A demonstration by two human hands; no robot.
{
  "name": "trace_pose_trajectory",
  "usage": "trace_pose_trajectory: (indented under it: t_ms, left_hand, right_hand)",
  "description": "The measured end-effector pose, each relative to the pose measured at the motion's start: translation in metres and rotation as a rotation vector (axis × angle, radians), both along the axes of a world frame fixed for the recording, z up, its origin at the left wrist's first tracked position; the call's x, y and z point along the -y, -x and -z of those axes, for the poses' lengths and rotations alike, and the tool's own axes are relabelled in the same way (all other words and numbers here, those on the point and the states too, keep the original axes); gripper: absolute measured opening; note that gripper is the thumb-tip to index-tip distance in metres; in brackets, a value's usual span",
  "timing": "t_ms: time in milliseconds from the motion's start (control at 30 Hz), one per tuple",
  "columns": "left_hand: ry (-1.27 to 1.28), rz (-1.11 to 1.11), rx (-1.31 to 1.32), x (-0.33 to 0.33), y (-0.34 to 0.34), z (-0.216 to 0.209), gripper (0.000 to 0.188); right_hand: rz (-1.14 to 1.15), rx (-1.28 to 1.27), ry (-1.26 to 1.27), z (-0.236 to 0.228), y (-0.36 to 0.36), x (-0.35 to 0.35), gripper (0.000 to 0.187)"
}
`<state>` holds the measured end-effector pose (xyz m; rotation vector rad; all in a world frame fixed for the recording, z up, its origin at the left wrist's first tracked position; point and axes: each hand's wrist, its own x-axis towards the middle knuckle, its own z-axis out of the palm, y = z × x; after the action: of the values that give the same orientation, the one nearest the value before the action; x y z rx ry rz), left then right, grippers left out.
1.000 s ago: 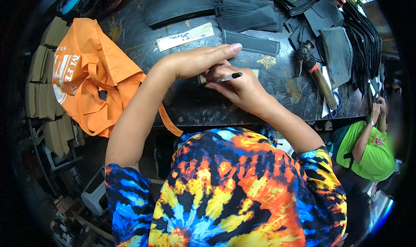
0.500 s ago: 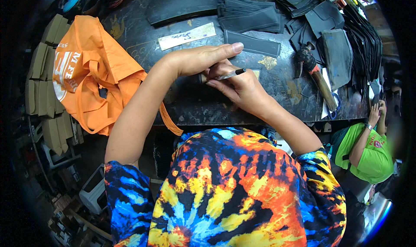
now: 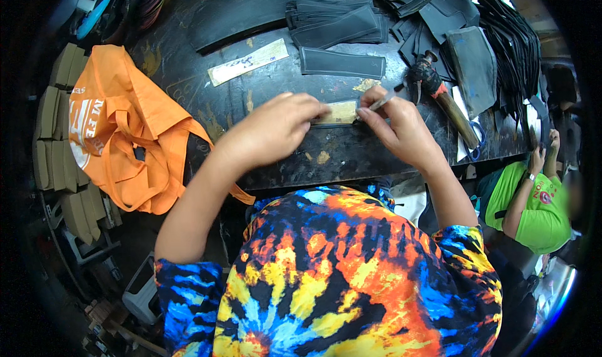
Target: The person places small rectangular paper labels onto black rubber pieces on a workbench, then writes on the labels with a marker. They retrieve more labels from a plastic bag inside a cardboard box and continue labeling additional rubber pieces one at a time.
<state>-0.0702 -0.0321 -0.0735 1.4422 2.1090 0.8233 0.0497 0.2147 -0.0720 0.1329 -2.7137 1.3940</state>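
A pale tan strip template [image 3: 340, 112] lies on top of a dark strip of about its own size, whose edge shows around it. My left hand [image 3: 282, 128] rests palm down at the left end, fingers stretched out onto the template and partly covering it. At the right end, my right hand [image 3: 401, 131] pinches a slim pen with a clear barrel [image 3: 384, 100], its dark end pointing up and to the right. The pen's tip is close to the template's right edge; whether it touches I cannot tell.
Beyond the hands lie another pale strip [image 3: 248, 62], a dark stitched-looking strip [image 3: 343, 62] and stacked dark pieces [image 3: 332, 21]. A hammer [image 3: 456, 115] and blue-handled scissors [image 3: 480, 144] lie right. An orange bag [image 3: 135, 131] is left; a person in green [image 3: 533, 206] sits right.
My left hand has drawn back left from over my right hand onto the strip's left end. My right hand, still with the pen, has moved right to the other end, uncovering the template.
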Motion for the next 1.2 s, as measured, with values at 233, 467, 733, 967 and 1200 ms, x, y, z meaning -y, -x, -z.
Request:
trace_pose_trajectory:
  t_ms: [233,467,733,967,1200]
  left_hand:
    - [0.037,-0.320,-0.416,-0.002,-0.083,0.012,0.057]
    - [0.024,-0.377,-0.427,0.000,-0.093,0.028,0.068]
    - [-0.019,-0.400,-0.409,-0.002,-0.093,0.032,0.070]
    - [-0.039,-0.402,-0.414,-0.002,-0.091,0.037,0.070]
    - [-0.067,-0.420,-0.397,0.000,-0.094,0.037,0.069]
  right_hand:
    - [0.081,0.037,0.423,0.015,0.019,0.013,0.015]
    - [-0.061,0.069,0.276,0.023,0.022,0.024,0.013]
    - [0.057,0.115,0.498,0.029,0.033,0.033,0.015]
    - [-0.041,-0.029,0.238,0.032,0.036,0.037,0.010]
    - [-0.079,-0.070,0.241,0.038,0.036,0.039,0.010]
